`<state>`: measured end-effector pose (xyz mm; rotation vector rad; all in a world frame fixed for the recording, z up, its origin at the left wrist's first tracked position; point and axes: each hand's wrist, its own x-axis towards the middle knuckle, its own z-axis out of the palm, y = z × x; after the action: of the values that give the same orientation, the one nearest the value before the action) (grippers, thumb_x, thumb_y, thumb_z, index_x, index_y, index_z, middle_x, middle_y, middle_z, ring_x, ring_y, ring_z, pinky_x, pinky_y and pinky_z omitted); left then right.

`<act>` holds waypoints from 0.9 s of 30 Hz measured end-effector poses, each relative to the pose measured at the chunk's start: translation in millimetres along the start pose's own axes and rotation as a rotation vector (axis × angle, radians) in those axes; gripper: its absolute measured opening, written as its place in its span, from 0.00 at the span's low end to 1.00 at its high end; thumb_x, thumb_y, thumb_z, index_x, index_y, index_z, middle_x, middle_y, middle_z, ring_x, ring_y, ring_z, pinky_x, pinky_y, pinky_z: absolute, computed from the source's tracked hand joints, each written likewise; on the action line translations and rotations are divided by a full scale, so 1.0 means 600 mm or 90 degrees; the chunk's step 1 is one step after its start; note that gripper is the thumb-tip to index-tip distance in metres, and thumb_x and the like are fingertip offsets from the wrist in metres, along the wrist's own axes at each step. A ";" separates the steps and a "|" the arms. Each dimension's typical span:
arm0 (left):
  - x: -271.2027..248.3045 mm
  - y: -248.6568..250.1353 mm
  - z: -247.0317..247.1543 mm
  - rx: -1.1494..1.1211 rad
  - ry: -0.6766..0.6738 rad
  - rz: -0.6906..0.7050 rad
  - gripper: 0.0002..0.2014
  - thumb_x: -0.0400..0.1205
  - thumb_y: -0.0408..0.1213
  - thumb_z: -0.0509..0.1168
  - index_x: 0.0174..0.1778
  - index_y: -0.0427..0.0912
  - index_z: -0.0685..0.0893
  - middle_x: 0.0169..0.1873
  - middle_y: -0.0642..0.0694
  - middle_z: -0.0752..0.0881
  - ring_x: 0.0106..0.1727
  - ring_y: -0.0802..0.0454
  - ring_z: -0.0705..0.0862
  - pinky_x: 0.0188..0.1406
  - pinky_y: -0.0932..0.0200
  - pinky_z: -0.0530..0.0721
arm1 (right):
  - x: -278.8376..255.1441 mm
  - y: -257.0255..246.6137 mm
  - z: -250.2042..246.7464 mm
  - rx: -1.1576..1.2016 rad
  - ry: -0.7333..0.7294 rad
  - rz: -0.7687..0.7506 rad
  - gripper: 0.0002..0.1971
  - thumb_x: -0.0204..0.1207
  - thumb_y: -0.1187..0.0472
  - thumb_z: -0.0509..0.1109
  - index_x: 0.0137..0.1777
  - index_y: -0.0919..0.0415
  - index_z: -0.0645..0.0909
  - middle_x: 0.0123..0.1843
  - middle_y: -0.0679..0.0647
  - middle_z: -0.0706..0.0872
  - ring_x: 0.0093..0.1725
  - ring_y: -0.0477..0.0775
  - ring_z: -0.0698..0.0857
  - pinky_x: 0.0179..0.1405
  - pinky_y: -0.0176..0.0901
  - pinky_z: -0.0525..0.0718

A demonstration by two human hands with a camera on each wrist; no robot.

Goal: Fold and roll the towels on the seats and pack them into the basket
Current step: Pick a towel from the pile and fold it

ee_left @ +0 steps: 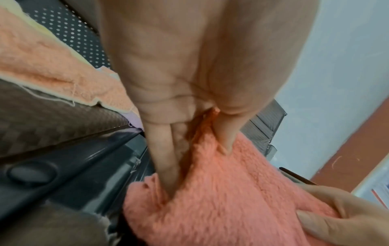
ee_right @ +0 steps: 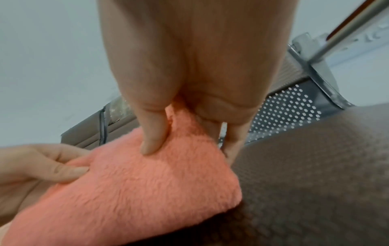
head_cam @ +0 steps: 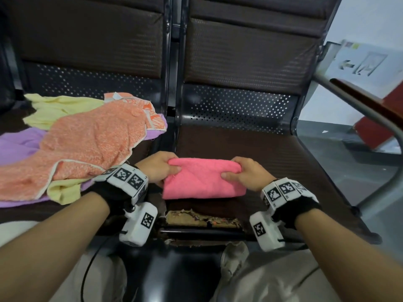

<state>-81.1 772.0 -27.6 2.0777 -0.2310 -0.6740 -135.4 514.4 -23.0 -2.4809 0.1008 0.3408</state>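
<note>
A: Where do we stand? Start with our hands.

B: Our left hand (head_cam: 160, 168) pinches the far left corner of the pink towel (head_cam: 201, 180), thumb on top and fingers tucked under its edge. Our right hand (head_cam: 246, 174) does the same at the far right corner, thumb pressing the top layer. Both are grasping cloth; neither is free.

A: And the towel itself?

B: It lies on the right seat (head_cam: 272, 153), near the front edge, already folded into a thick rectangle. We judge that we are at the start of its roll, or finishing its last fold; from these views we cannot tell which.

A: What remains?

B: Most of the job, by our reckoning. On the left seat (head_cam: 139, 153) the orange towel (head_cam: 91, 140) sprawls unfolded over a purple towel (head_cam: 19, 144), with yellow towels (head_cam: 50, 107) poking out behind and in front. None of them looks folded or rolled.

A: And the basket?

B: We see no basket in any view, so we cannot say whether anything is packed yet.
</note>
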 end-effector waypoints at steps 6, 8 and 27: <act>0.036 -0.035 0.019 0.341 0.067 -0.034 0.12 0.84 0.48 0.59 0.52 0.41 0.77 0.47 0.39 0.83 0.53 0.38 0.83 0.53 0.51 0.79 | 0.044 0.018 0.021 -0.233 -0.015 0.111 0.35 0.72 0.29 0.62 0.59 0.62 0.78 0.59 0.62 0.85 0.59 0.63 0.83 0.56 0.49 0.80; 0.040 -0.045 0.020 0.373 0.062 -0.040 0.16 0.85 0.51 0.55 0.55 0.40 0.75 0.51 0.34 0.83 0.54 0.36 0.82 0.55 0.49 0.79 | 0.053 0.017 0.021 -0.231 -0.056 0.181 0.43 0.70 0.25 0.59 0.68 0.64 0.76 0.67 0.63 0.81 0.65 0.63 0.81 0.63 0.49 0.79; -0.061 0.158 -0.007 0.185 0.084 0.281 0.37 0.60 0.55 0.81 0.64 0.53 0.76 0.54 0.58 0.85 0.56 0.59 0.84 0.53 0.68 0.81 | -0.083 -0.192 -0.146 -0.012 0.167 -0.284 0.20 0.61 0.70 0.79 0.42 0.52 0.73 0.29 0.43 0.81 0.29 0.40 0.76 0.36 0.34 0.75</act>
<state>-100.4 735.9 65.7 2.2275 -0.7230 -0.2443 -146.5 553.9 124.6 -2.4669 -0.3457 -0.1737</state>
